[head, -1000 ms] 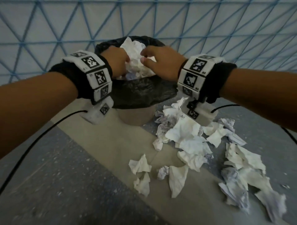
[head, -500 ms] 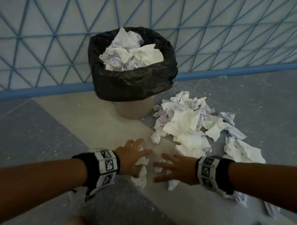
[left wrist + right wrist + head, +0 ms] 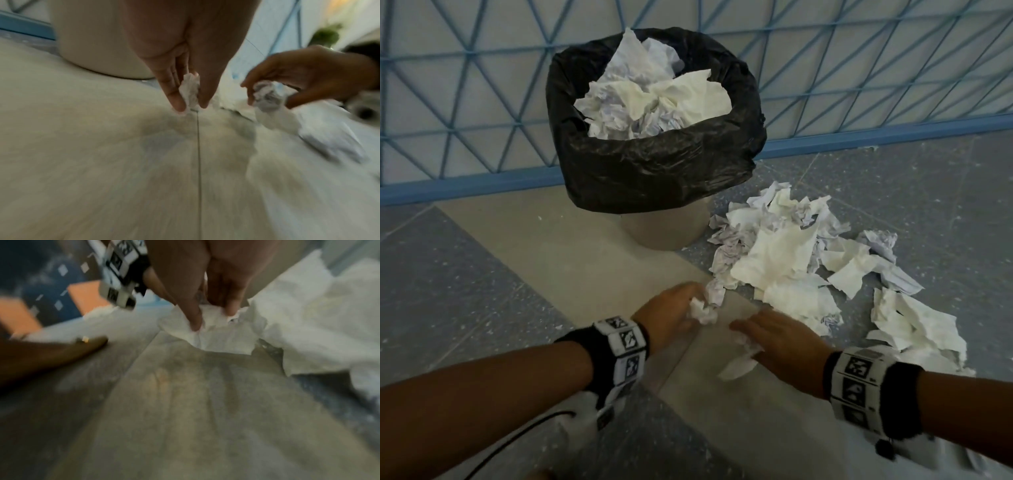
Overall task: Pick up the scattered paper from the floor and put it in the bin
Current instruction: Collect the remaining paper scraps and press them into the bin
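A bin (image 3: pixel 654 161) lined with a black bag stands against the wall, heaped with crumpled paper (image 3: pixel 650 99). A pile of scattered paper (image 3: pixel 784 260) lies on the floor to its right. My left hand (image 3: pixel 681 308) is low over the floor and pinches a small crumpled paper ball (image 3: pixel 702 310) between thumb and fingers (image 3: pixel 174 97). My right hand (image 3: pixel 774 339) is close beside it, fingers curled round a white paper scrap (image 3: pixel 739 363) that trails on the floor; its fingertips (image 3: pixel 195 321) press into that scrap (image 3: pixel 216 334).
More torn sheets (image 3: pixel 914 322) lie at the right on the grey floor. A blue lattice fence (image 3: pixel 859 68) with a blue base rail runs behind the bin. A beige floor strip (image 3: pixel 551 246) leads to the bin. A black cable (image 3: pixel 517 442) hangs from my left wrist.
Both hands came down from the bin to the floor. Half a second ago they were spread over the scraps; now the fingers have closed on paper and the small pieces are gathered.
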Demonstrator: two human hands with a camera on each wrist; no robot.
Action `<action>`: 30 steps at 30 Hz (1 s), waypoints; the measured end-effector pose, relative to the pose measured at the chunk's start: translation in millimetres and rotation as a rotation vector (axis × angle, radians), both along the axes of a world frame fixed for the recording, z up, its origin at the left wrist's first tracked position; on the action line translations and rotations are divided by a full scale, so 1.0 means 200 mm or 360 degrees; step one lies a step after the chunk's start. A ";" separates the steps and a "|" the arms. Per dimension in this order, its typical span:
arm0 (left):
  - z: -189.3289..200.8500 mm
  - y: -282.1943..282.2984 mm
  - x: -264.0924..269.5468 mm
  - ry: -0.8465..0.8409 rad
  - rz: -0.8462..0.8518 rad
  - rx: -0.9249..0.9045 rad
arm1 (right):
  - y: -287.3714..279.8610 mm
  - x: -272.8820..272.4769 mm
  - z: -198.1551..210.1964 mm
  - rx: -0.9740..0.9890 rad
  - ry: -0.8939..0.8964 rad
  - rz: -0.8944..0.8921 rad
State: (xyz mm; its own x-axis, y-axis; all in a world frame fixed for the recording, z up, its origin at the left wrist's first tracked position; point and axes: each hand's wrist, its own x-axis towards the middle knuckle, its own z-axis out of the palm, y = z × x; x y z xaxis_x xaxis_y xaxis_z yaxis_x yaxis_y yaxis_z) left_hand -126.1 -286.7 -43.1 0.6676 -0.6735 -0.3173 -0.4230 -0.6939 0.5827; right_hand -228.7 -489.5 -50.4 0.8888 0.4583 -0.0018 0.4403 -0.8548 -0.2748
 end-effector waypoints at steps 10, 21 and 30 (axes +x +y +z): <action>-0.09 -0.23 0.02 -0.0104 -0.0132 0.0237 | -0.11 -0.10 -0.05 -0.0125 0.0763 -0.0473; 0.35 -0.08 0.06 -0.0004 -0.0018 0.0115 | -0.06 0.19 0.38 0.0822 0.0227 -0.0655; 1.25 0.03 0.44 -0.0966 0.0587 -0.0604 | 0.00 0.66 1.16 0.1684 -0.0599 -0.0719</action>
